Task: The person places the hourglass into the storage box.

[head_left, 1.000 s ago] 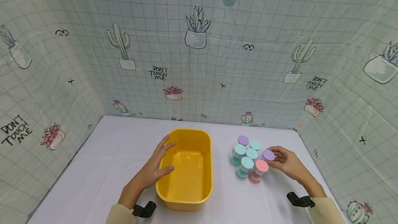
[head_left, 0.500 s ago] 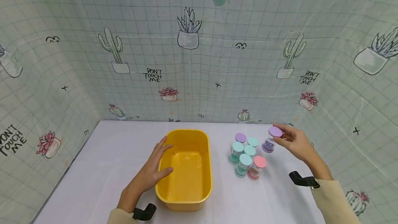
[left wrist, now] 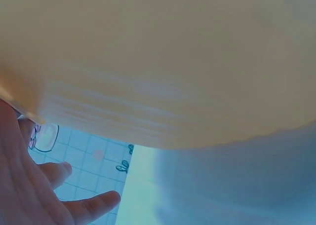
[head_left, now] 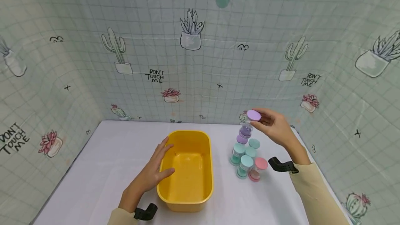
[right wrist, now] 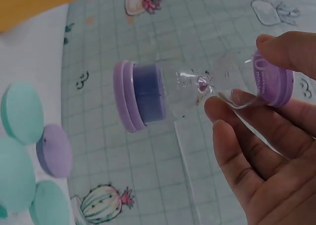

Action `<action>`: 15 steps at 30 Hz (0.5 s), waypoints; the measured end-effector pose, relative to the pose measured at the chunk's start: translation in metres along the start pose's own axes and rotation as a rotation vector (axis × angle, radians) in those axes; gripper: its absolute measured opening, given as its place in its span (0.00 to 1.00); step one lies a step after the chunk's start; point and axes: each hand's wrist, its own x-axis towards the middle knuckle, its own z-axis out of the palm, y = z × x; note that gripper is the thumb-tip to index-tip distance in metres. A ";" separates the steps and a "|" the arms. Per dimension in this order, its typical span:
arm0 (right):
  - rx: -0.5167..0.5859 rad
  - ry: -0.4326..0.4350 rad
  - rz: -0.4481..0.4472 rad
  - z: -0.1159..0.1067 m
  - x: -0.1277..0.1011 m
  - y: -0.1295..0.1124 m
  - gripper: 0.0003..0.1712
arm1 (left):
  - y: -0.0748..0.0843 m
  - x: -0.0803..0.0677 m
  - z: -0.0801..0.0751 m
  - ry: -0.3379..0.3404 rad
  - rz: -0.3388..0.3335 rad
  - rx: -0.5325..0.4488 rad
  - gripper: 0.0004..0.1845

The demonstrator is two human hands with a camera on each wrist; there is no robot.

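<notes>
My right hand [head_left: 275,127] pinches a purple sand timer [head_left: 246,129] by its upper cap and holds it raised at the back right. In the right wrist view, the timer [right wrist: 170,92] has a clear hourglass body, purple caps and dark purple sand in the end away from the hand. Below it stand other sand timers: a purple one [head_left: 242,139], several teal ones [head_left: 246,162] and a pink one [head_left: 260,164]. My left hand [head_left: 149,172] lies spread at the left rim of a yellow bin [head_left: 185,207], fingers extended and thumb over the inside.
A white cloth [head_left: 103,169] covers the table. A patterned curtain [head_left: 200,79] with cactus drawings stands around its back and sides. In the left wrist view, the wall of the bin [left wrist: 173,62] takes up most of the picture.
The purple sand timer has left the right side of the group; my right hand has lifted it back, then left, over the other purple one. My left hand stays at the bin.
</notes>
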 end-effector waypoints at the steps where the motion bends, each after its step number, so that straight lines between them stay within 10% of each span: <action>1: 0.001 -0.020 -0.003 0.004 0.005 -0.003 0.28 | 0.001 0.000 0.000 0.001 -0.004 0.008 0.40; 15: 0.039 -0.308 -0.125 0.069 0.045 -0.061 0.33 | 0.002 0.001 -0.001 -0.011 -0.007 0.036 0.44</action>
